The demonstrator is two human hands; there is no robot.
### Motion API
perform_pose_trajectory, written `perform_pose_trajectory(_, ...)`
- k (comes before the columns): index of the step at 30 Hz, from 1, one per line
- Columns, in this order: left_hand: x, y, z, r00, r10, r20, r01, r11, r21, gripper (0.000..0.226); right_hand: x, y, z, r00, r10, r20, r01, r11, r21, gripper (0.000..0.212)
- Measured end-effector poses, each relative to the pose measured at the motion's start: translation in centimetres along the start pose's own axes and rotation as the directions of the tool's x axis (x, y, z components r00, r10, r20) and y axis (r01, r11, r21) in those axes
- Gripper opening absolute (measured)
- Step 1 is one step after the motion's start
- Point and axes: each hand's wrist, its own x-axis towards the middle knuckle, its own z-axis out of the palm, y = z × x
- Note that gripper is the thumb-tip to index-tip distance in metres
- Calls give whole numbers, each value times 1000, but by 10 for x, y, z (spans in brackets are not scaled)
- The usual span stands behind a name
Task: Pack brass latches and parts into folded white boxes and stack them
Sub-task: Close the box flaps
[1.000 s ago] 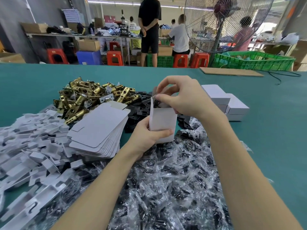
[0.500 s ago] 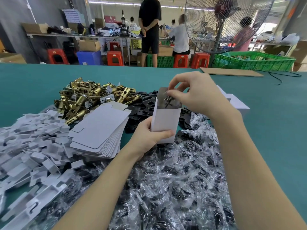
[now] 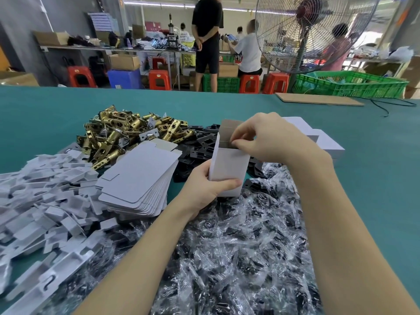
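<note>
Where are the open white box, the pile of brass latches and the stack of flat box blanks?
open white box (image 3: 227,169), head view, on its front wall.
pile of brass latches (image 3: 127,130), head view, middle of the heap.
stack of flat box blanks (image 3: 141,171), head view, top sheet.

White box (image 3: 228,169) showing grey-brown inside flap; brass latches (image 3: 127,130) gleaming gold; black plates (image 3: 200,144) lying on teal table (image 3: 375,144); stools (image 3: 159,79) showing red

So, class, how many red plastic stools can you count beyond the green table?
5: far left, beside the blue bin, a partly hidden one behind, and two near the fan. Others may be hidden.
</note>
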Motion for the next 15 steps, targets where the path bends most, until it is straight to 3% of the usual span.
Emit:
perform_pose_trajectory(3,0,0,1,1000,0,5,0,1000,-9,50,-5,1,-6,989,26,144,-27,1000,4,32)
perform_pose_trajectory(10,0,0,-1,1000,-3,-2,3,1000,31,48,-6,-18,-10,978,102,181,-80,989,-125,42)
perform_pose_trajectory(15,-1,1,0,1000,-8,1,8,1000,18,47,-9,-18,-11,950,147,275,-119,986,-116,51)
